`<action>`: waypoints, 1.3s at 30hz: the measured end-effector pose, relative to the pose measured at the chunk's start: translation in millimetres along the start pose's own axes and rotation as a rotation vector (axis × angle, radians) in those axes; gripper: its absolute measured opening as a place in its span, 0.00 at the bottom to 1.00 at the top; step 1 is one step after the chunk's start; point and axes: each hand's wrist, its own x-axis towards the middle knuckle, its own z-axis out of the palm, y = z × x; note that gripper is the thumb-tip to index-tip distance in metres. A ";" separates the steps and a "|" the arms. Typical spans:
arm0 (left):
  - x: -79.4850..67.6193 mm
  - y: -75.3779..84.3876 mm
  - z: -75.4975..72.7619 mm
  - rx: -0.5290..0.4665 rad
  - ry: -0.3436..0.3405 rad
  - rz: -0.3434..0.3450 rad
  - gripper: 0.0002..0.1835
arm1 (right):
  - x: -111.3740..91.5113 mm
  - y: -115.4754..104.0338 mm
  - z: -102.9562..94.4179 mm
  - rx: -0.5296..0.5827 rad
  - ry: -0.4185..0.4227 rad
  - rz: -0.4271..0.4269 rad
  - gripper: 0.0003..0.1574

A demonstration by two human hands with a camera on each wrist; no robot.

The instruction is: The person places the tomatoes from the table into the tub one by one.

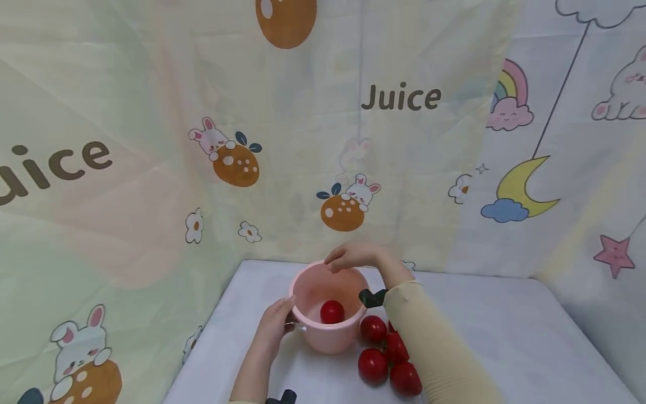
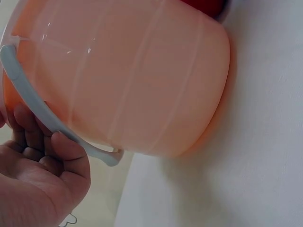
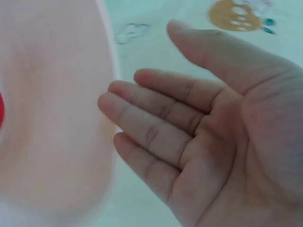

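A pink bucket (image 1: 330, 340) stands tilted on the table in the head view, its mouth facing me. One shiny red round fruit (image 1: 332, 312), apple-like, lies inside it. My left hand (image 1: 276, 320) grips the bucket's left rim. In the left wrist view, its curled fingers are at the rim beside the grey handle (image 2: 40, 109). My right hand (image 1: 350, 256) is over the far rim with nothing in it. The right wrist view shows its palm and extended fingers (image 3: 151, 132) close to the bucket's edge; whether they touch it I cannot tell.
Several more red fruits (image 1: 373, 366) lie grouped to the right of the bucket, partly hidden by my right sleeve (image 1: 444, 348). The white table (image 1: 504, 331) reaches back to a printed cloth (image 1: 404, 168) hanging behind and at both sides.
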 end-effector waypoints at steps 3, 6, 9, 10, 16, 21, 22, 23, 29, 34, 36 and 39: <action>1.2 -0.7 0.2 -0.006 -0.001 0.002 0.30 | -20.6 8.4 -11.6 0.068 0.059 -0.024 0.24; 1.3 -1.4 -0.7 -0.009 -0.009 0.016 0.30 | -43.0 23.0 -19.6 0.170 0.132 -0.044 0.24; 0.7 -1.5 -2.4 -0.015 -0.005 0.023 0.30 | -63.8 42.5 -22.5 0.248 0.210 -0.045 0.26; 0.5 -1.6 -3.4 -0.013 -0.002 0.025 0.29 | -69.6 50.1 -22.0 0.272 0.231 -0.054 0.26; 0.1 -1.7 -5.9 -0.016 0.003 0.022 0.29 | -98.7 100.6 -1.4 0.323 0.333 -0.037 0.30; -0.9 -0.6 -3.7 -0.016 -0.002 0.020 0.29 | -114.8 141.8 30.3 0.360 0.343 0.009 0.37; -1.0 -0.5 -3.2 -0.014 -0.003 0.020 0.29 | -116.7 149.6 36.9 0.369 0.345 0.022 0.39; -1.0 -0.6 -2.6 -0.015 -0.005 0.020 0.29 | -118.8 156.7 43.1 0.380 0.344 0.038 0.40; 0.5 -1.3 -2.3 -0.021 0.000 0.015 0.29 | -122.1 187.3 75.4 0.437 0.339 0.101 0.47; 2.2 -2.8 -2.6 -0.022 -0.004 0.024 0.28 | -121.1 201.6 94.8 0.487 0.310 0.127 0.49; 2.0 -2.9 -2.1 -0.021 -0.005 0.029 0.27 | -120.5 205.9 101.3 0.506 0.297 0.137 0.50; 1.1 -2.6 -1.4 -0.025 -0.002 0.030 0.26 | -117.7 210.9 109.2 0.519 0.291 0.153 0.51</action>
